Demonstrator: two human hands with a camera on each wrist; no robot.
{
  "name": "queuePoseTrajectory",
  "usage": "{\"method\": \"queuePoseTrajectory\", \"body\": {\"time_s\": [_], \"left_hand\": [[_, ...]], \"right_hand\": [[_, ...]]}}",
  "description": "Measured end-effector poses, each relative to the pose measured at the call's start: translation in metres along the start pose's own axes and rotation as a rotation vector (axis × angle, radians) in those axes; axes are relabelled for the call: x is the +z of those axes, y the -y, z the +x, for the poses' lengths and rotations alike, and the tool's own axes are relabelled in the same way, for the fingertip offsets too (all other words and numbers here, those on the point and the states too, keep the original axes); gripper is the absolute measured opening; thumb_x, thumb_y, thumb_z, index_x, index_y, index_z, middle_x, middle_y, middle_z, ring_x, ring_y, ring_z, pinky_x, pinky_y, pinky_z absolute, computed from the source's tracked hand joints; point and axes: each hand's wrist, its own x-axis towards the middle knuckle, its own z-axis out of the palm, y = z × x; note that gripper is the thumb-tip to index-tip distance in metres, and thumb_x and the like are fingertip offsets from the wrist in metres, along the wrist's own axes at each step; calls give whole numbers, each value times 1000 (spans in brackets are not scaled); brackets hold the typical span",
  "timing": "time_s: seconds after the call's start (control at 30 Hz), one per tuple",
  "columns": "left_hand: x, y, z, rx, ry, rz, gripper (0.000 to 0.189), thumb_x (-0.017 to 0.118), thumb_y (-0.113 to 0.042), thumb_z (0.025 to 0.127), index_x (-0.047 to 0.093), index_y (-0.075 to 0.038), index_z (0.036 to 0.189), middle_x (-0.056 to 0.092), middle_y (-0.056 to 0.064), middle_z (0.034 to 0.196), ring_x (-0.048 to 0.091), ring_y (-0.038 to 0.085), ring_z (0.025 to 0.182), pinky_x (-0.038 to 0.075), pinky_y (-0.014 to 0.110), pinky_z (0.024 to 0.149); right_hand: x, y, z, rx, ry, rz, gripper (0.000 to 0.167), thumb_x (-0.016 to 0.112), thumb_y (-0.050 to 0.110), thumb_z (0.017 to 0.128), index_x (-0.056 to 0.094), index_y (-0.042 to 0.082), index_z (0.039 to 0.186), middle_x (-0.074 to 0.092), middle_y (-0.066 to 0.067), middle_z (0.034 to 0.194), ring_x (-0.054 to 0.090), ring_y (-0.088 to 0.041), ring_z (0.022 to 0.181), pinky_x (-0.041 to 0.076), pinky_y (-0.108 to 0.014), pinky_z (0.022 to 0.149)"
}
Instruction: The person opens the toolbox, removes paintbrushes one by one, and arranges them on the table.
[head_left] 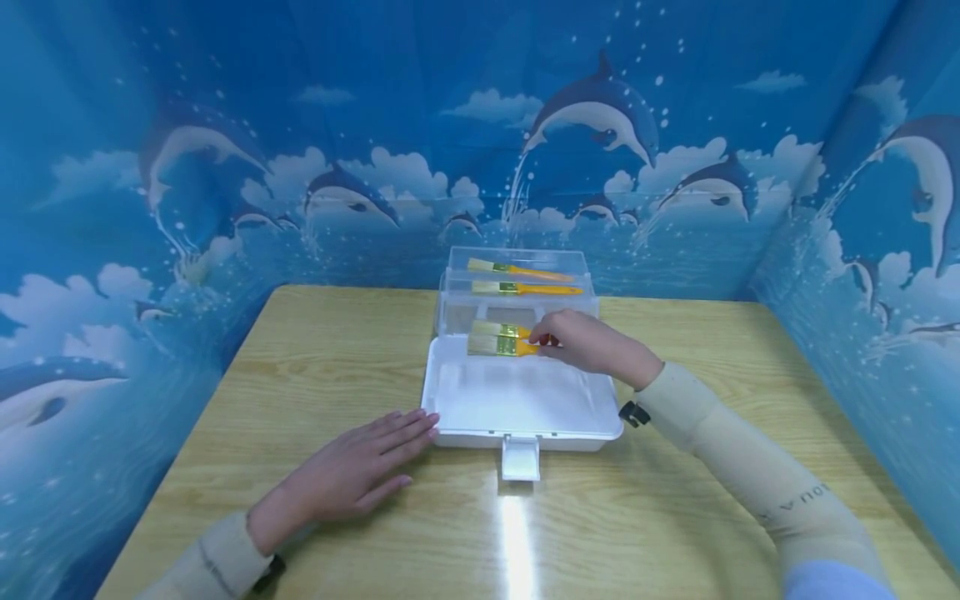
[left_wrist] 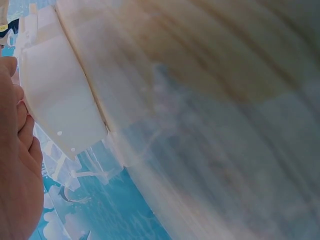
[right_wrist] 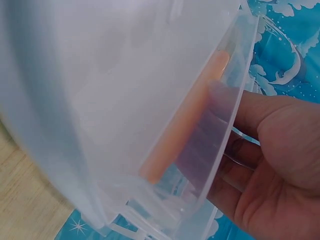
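Observation:
A white plastic box point(head_left: 517, 400) stands on the table with its clear tiered upper part point(head_left: 459, 312) raised at the back. Two flat paintbrushes with pale bristles and yellow handles, the nearer paintbrush point(head_left: 491, 345) and one beside it point(head_left: 489, 329), lie side by side toward the box's rear. My right hand point(head_left: 588, 340) pinches the handle end there; in the right wrist view translucent plastic partly covers the fingertips and an orange handle point(right_wrist: 187, 120). My left hand point(head_left: 360, 467) lies flat with straight fingers, their tips touching the box's front left corner.
Farther back, two more paintbrushes show in the clear tiers, the upper brush point(head_left: 525, 271) and the lower brush point(head_left: 528, 288). A white latch point(head_left: 521, 458) hangs off the box's front edge. Dolphin-printed blue cloth point(head_left: 420, 100) walls the wooden table point(head_left: 337, 350) behind and at both sides.

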Motion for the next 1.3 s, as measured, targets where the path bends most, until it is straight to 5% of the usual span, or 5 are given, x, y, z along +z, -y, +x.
{"method": "queuePoseTrajectory", "body": {"time_s": [0.8,1.3], "left_hand": [[-1,-1,-1,-7,-1,-17,60,45,-39,108,29,-16,161,23,0,169,28,21,153,-4,22,128],[0,-1,0,10,-31,-11,59,47,-37,108,34,-13,160,27,4,168,31,23,152,-3,22,128]], "right_hand": [[1,-1,6,-8,31,-55,24,76,7,91,77,9,116,76,-5,103,69,-12,86,62,-30,80],[1,3,2,-15,27,-89,23,69,9,98,73,8,120,72,-6,111,68,-20,100,61,-37,90]]}}
